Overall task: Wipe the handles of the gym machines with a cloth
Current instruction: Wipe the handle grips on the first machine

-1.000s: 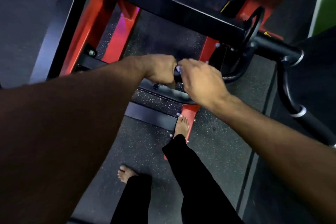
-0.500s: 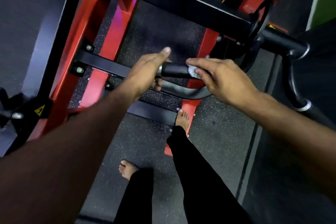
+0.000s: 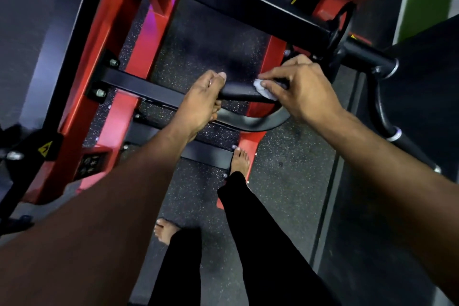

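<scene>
The handle point(image 3: 239, 92) is a short black padded grip at the end of a curved black bar point(image 3: 250, 123), standing out level in front of the red machine frame point(image 3: 99, 57), above the speckled floor point(image 3: 285, 169). A small pale cloth point(image 3: 263, 89), crumpled, lies against the right part of the handle. The right hand point(image 3: 301, 89) curls over that part and pinches the cloth onto it with fingers and thumb. The left hand point(image 3: 202, 102) grasps the handle's free left end, fingers wrapped under it and thumb on top.
</scene>
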Demonstrator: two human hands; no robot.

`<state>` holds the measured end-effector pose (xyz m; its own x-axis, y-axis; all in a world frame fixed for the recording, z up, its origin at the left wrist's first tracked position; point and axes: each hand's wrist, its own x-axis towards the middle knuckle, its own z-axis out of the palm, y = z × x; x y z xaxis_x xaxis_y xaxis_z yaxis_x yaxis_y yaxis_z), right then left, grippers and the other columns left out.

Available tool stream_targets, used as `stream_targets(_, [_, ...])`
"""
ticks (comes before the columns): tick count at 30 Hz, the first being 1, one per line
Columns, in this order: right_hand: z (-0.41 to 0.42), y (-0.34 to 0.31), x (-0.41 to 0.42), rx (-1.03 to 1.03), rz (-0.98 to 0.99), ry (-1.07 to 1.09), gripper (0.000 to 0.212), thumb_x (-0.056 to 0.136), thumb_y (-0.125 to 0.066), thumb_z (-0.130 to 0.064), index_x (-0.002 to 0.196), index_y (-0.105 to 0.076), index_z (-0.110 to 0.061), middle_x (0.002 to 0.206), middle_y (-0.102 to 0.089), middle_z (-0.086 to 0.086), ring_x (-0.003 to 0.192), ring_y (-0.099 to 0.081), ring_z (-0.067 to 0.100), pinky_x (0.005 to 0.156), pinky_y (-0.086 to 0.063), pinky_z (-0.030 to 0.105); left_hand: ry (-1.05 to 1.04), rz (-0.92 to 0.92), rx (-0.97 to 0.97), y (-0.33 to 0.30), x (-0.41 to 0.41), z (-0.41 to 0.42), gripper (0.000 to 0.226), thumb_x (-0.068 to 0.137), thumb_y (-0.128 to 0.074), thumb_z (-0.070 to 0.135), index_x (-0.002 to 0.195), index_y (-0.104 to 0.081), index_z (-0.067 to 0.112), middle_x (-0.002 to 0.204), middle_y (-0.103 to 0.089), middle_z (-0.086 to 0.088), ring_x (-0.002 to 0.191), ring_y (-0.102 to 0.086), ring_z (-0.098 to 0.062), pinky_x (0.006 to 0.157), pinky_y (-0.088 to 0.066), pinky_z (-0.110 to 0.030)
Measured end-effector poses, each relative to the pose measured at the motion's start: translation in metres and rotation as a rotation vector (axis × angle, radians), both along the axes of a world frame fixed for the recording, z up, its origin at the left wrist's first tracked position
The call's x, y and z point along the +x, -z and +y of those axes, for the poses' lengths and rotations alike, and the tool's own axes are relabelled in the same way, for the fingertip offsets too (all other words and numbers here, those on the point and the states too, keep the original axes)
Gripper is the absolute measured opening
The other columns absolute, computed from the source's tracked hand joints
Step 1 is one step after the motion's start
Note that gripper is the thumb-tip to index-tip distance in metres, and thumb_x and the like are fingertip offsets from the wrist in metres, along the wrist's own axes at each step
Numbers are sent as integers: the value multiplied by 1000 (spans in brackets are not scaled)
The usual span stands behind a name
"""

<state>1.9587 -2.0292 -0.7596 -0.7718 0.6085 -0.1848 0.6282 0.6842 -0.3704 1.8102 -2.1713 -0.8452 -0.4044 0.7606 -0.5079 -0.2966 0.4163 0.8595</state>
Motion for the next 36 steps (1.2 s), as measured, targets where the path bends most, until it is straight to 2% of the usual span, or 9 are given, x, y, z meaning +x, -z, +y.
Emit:
stream_targets(4, [-22,6,-16,10,45,-67,22,97,-64,-28,115,-75,-22,95,-63,5,95,-52,17,84,-48,31,-12,40,4,-2,6,1,26,109,-40,42,92,-44,23,73,-34,5,58,-38,-6,48,-29,-28])
stream_targets(7, [-19,4,-2,90,8,-249,24,99,-61,-28,114,-74,-16,102,-75,2,92,-59,22,78,-54,41,32,76,-28,-1,1,1,29,107,-39,48,83,-45,32,74,-38,6,61,-41,-8,51,-33,-27])
stream_targets(10, [5,-2,4,62,-6,-93,16,96,-65,-23,107,-76,-18,101,-75,3,91,-64,19,80,-53,34,16,119,-43,0,1,4,31,107,-38,48,80,-45,32,75,-38,7,66,-42,-12,54,-35,-29])
stream_targets(15, [-9,8,-25,29,-36,-129,14,98,-57,-22,99,-68,-14,100,-61,3,91,-62,23,79,-51,37,-47,167,-39,4,7,6,33,103,-38,51,77,-45,31,68,-36,12,62,-36,-12,56,-28,-36])
stream_targets(18, [-18,7,-12,77,-15,-290,18,103,-51,-29,105,-62,-15,103,-54,1,85,-60,24,76,-52,42,0,190,-69,0,2,6,36,101,-37,54,77,-45,28,65,-37,10,57,-34,-13,53,-29,-36])
stream_targets(22, [2,6,23,208,9,-432,23,105,-50,-29,111,-67,-16,109,-67,-2,102,-65,17,111,-40,39,5,201,-105,-4,1,9,39,98,-36,51,71,-41,24,65,-39,6,57,-38,-16,64,-36,-38])
stream_targets(27, [-7,15,6,96,175,-238,23,100,-58,-24,112,-74,-12,107,-74,1,96,-70,17,86,-57,40,36,259,-217,-11,0,13,36,99,-34,41,74,-48,19,74,-54,-4,69,-49,-22,70,-43,-39])
stream_targets(32, [-8,25,19,156,154,-501,28,96,-66,-12,124,-70,-10,131,-67,5,122,-63,21,107,-47,40,100,267,-305,-22,-7,20,37,101,-35,35,77,-54,13,76,-59,-8,64,-47,-22,58,-34,-35])
stream_targets(36, [11,12,33,87,191,-369,23,98,-64,-14,118,-73,-9,122,-71,4,113,-67,16,100,-53,32,121,269,-382,-21,-10,25,42,103,-36,40,86,-60,10,76,-61,-5,65,-50,-19,63,-35,-34])
